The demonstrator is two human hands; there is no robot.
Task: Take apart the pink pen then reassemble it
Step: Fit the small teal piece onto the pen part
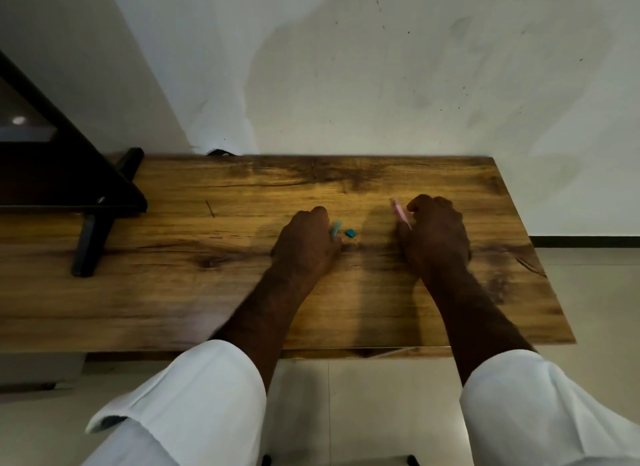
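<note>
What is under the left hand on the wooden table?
A light blue pen piece pokes out from beneath the left hand; the small teal piece lies beside it. Anything else beneath the palm is covered.

both my hands rest knuckles-up on the wooden table. my right hand is curled around the pink pen barrel, which sticks out past my thumb toward the wall. my left hand grips a light blue pen piece, and a small teal piece lies on the wood just beside it. white sleeves cover my forearms.
</note>
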